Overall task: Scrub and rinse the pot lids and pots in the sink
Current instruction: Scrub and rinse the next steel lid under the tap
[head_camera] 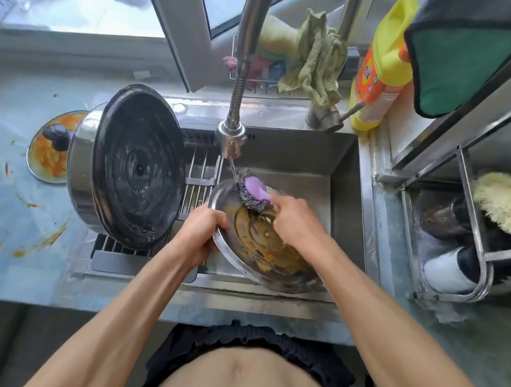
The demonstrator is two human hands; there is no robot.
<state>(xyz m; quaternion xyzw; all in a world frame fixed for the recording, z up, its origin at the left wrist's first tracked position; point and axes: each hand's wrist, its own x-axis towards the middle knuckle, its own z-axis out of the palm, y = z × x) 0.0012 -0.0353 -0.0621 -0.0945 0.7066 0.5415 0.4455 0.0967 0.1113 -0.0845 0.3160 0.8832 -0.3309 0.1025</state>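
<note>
You get bright daylight from the window at 11 o'clock, washed out to near white there. Glare streaks the faucet neck at 12 o'clock and the sink's back rim. Your torso at 6 o'clock sits in softer shade. Wide-angle bending curves the edges, strongest at 3 and 9 o'clock. Fine detail looks soft throughout.

We cannot see the right hand's fingertips, which hide behind the scrubber. The pot covers part of the dirty lid, and the top edge crops the bottle
</note>
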